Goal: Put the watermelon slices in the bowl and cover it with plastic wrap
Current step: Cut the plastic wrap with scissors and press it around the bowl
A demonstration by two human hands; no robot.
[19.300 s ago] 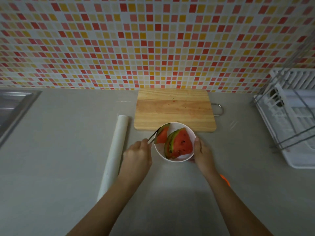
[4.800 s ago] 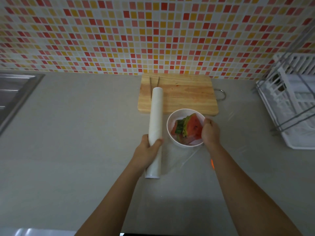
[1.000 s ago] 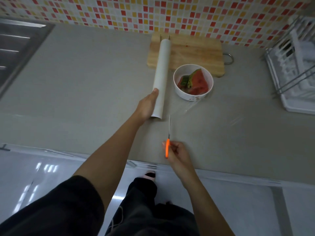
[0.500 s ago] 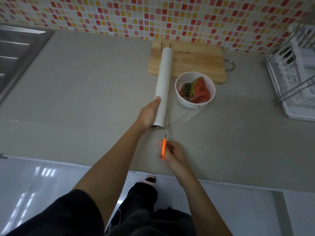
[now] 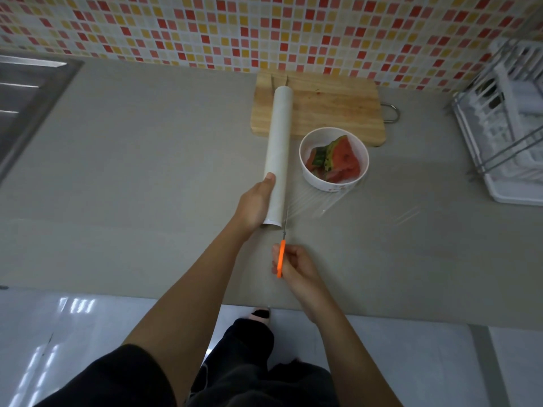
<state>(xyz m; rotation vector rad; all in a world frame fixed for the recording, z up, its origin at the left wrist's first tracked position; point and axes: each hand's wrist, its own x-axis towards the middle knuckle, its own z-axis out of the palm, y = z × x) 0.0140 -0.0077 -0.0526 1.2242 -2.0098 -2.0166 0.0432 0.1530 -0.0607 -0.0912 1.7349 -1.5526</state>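
Far left there's a steel sink [image 5: 26, 92] set into the smooth grey counter [image 5: 132, 177], nothing going on there. Then the left hand [image 5: 255, 205], wrapped round the near end of the roll [image 5: 278, 151], a long white tube lying with its far end up on the wooden board [image 5: 329, 110]. Looks like it's pinned down so the film stays taut. Just right of the roll's near end, the right hand [image 5: 293, 265] is closed on the orange handle of the scissors [image 5: 282, 242], thin metal blades pointing away along the roll's edge, my guess is lined up to cut the sheet free. The film [image 5: 317, 202] is clear and wrinkly, stretched from the roll across to the round white bowl [image 5: 334, 183], which sits just in front of the board. The slices [image 5: 338, 160], red wedges with green rind, are already in the bowl. Wire dish rack [image 5: 505, 118] far right.
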